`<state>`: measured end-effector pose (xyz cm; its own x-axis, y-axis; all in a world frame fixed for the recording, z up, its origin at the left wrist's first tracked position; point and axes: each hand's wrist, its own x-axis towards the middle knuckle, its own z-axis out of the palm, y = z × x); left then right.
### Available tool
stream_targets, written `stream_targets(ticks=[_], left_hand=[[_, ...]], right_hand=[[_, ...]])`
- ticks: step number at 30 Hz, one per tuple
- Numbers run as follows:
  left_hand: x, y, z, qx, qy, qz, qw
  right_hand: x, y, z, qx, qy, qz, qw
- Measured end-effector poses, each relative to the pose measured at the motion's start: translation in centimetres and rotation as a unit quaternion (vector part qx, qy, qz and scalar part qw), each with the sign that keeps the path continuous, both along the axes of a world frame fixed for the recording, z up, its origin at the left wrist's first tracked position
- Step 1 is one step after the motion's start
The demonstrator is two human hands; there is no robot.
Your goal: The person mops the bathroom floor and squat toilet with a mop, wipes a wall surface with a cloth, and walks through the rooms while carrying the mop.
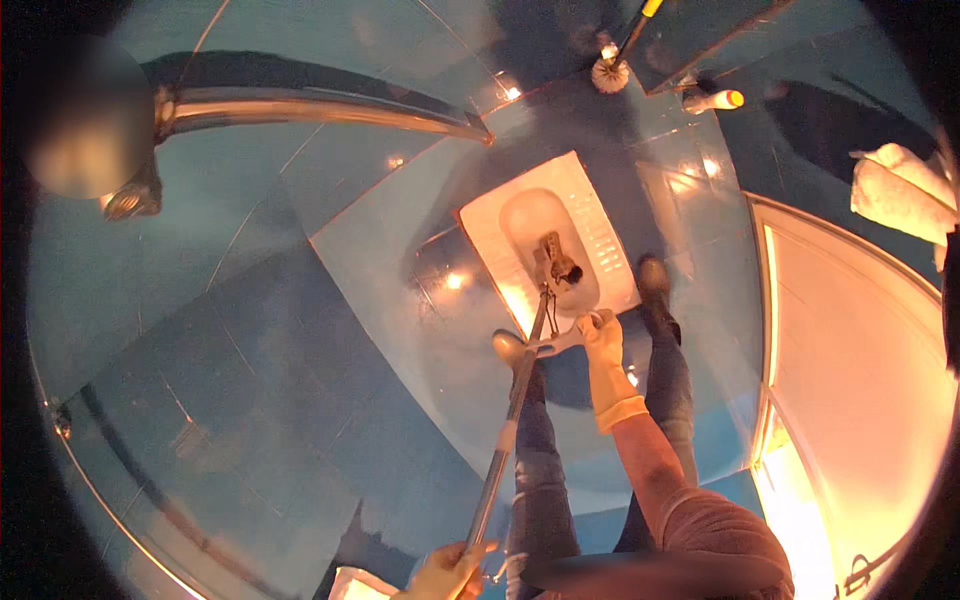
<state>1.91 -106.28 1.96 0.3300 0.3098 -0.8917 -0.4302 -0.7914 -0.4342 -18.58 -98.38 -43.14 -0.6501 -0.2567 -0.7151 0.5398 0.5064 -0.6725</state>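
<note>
A long metal-poled tool (500,450), which looks like a lever squeeze mop, slants from the lower edge up to a white squat toilet (487,238). Its grey-brown head (560,262) is inside the bowl. My left hand (440,573), gloved in pale yellow, closes round the pole near the lower edge. Lower down the pole, my right hand (600,335), in a long pale yellow glove, grips the end of a pale curved lever (562,344). My two shoes stand on either side of the toilet's near end.
At the far wall stand a round toilet brush (610,75) with a yellow-tipped handle and a white bottle (714,101) with a yellow-red cap. A grab rail (320,108) juts out at left. The door (860,340) is at right, near a white cloth or paper (903,190).
</note>
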Motion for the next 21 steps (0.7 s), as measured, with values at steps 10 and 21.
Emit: stream_targets(ticks=[10,21], left_hand=[[-7.6,0.2,-0.9,0.016,0.047,-0.090,0.995],[0.6,1.1,3.3,-0.080,0.018,-0.110,0.991]], right_hand=[[6.1,-0.4,13.5,0.160,0.094,0.161,0.969],[0.0,2.1,-4.6,0.133,0.135,0.119,0.975]])
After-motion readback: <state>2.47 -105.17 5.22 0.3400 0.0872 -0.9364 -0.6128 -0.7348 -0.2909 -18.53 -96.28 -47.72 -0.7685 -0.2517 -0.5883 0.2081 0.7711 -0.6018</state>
